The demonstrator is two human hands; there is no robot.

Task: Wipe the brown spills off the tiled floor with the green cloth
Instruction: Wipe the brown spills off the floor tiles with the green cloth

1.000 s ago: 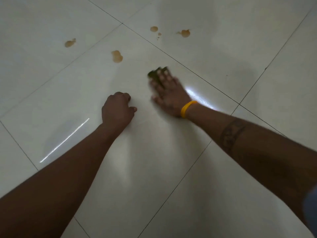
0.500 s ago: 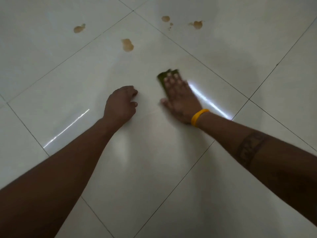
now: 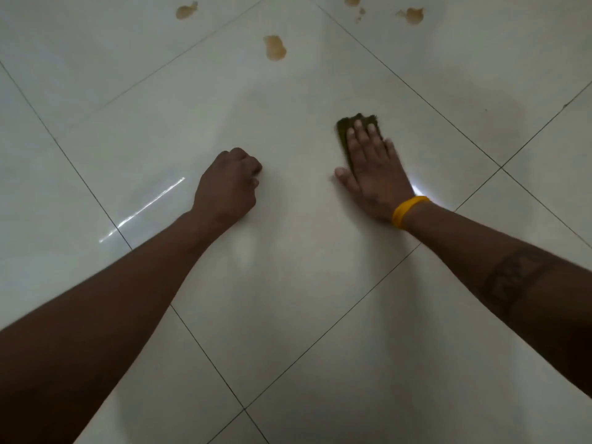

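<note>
My right hand (image 3: 373, 169), with a yellow band at the wrist, lies flat on the green cloth (image 3: 344, 129) and presses it onto the white tiled floor (image 3: 288, 283). Only the cloth's far and left edges show past the fingers. My left hand (image 3: 229, 184) is a closed fist resting on the same tile, to the left of the cloth. Brown spills lie farther away: one spill (image 3: 275, 48) on this tile, a second spill (image 3: 186, 11) at far left, and a third spill (image 3: 412, 15) beside small drops (image 3: 352, 0) at the top right.
Dark grout lines cross the glossy tiles diagonally. A bright streak of reflected light (image 3: 144, 208) lies left of my left forearm, and another glare spot (image 3: 418, 189) shines by my right wrist.
My right hand has slid the cloth to the right, away from the left fist. The view has shifted, so the spills now sit nearer the top edge. The left fist stays planted.
</note>
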